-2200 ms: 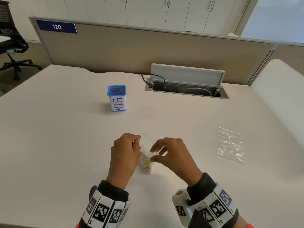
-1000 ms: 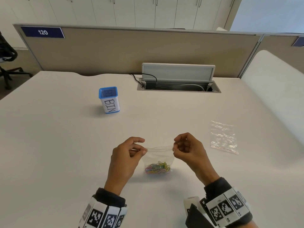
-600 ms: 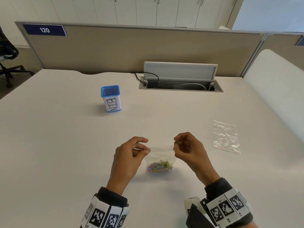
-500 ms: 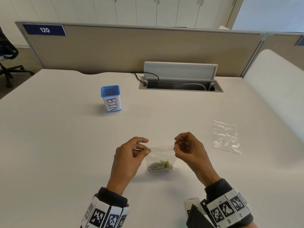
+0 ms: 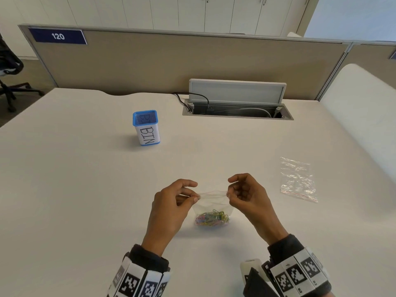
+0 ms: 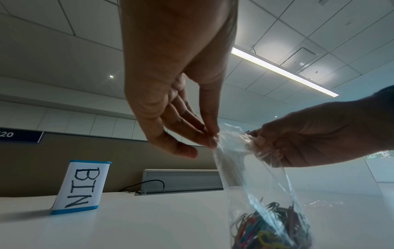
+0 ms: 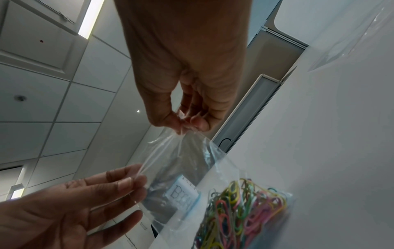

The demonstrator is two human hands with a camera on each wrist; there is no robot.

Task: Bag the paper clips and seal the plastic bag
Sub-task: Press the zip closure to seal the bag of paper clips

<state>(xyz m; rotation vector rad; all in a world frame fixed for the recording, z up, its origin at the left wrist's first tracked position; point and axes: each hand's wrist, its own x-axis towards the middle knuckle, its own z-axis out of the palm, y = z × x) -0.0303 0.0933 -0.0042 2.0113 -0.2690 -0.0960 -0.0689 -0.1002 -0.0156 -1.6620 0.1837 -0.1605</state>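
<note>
A small clear plastic bag hangs upright over the white table, its bottom resting on the top. Several coloured paper clips lie heaped at its bottom. My left hand pinches the bag's top left corner between thumb and fingers. My right hand pinches the top right corner, and the top edge is stretched flat between them. In the left wrist view the bag hangs below the left hand. In the right wrist view the paper clips show through the bag under my right hand.
A blue-rimmed container labelled BIN stands at the back left. A second clear plastic bag lies flat to the right. An open cable hatch sits in the table by the beige partition. An office chair stands far left.
Two seconds ago the bag was bunched between close hands. The hands have since pulled apart and stretched its top edge flat, with the clips settled at the bottom. Little has moved over the last second.
</note>
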